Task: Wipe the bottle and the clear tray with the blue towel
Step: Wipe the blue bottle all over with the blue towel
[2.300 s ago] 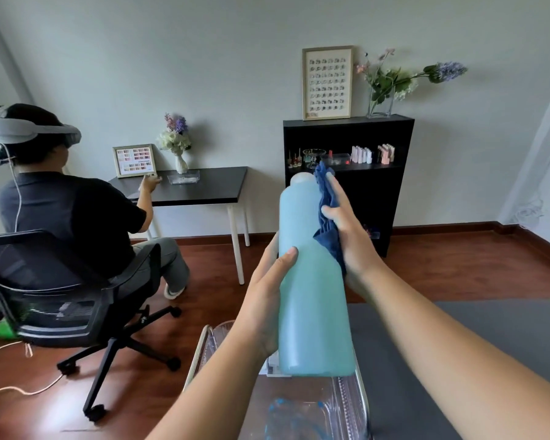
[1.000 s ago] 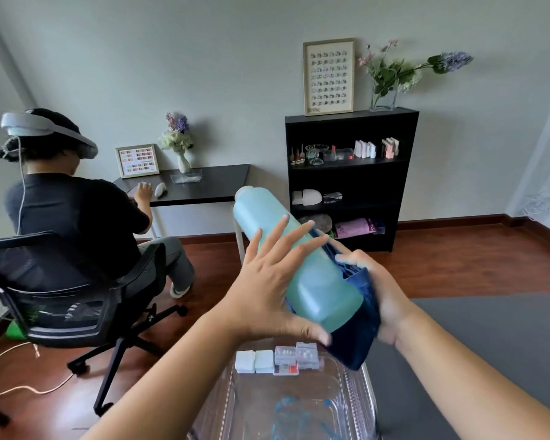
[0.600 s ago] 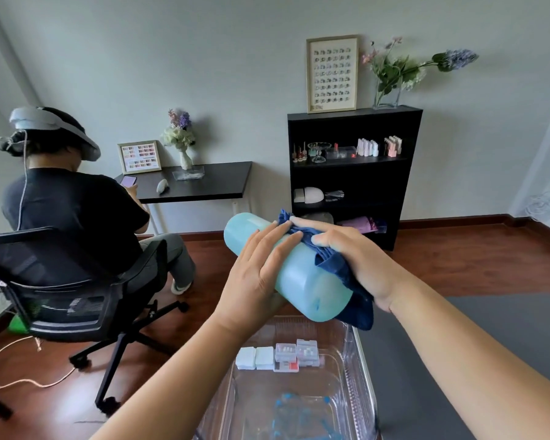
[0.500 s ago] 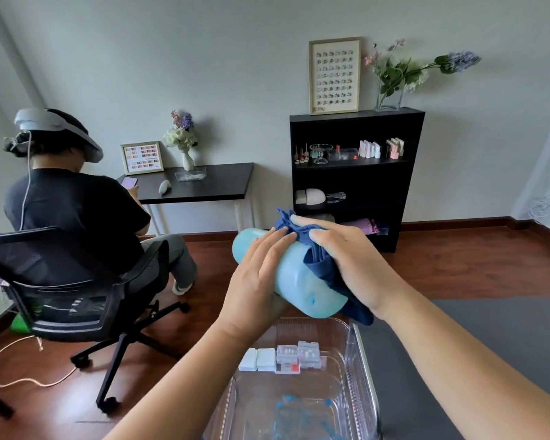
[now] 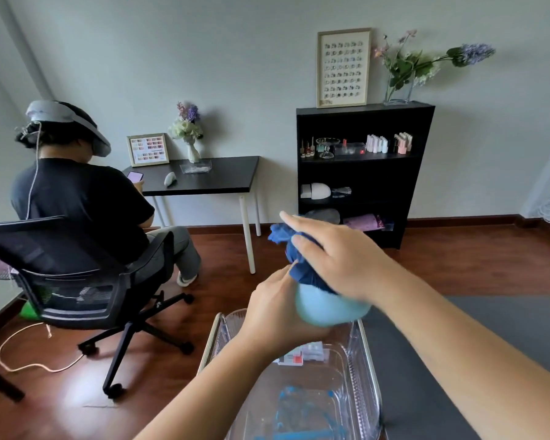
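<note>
I hold a pale turquoise bottle (image 5: 327, 308) in the air above the clear tray (image 5: 367, 369). It lies tilted away from me, so I see mostly its round base. My left hand (image 5: 275, 312) grips its left side. My right hand (image 5: 334, 252) presses the dark blue towel (image 5: 294, 252) over the bottle's upper part, which the towel hides. The clear plastic tray sits low in front of me, with small white boxes (image 5: 302, 352) at its far end and blue streaks (image 5: 299, 411) on its bottom.
A person in a headset sits on a black office chair (image 5: 67, 268) to the left, facing a black desk (image 5: 204, 176). A black bookshelf (image 5: 362, 173) stands against the far wall. A grey mat (image 5: 489, 328) lies to the right of the tray, and a cable (image 5: 29, 354) lies on the wood floor.
The bottle has swung from upright to tilted, its base now facing me. My right hand slid the towel from the base up along the body toward the far end. My left hand kept its grip.
</note>
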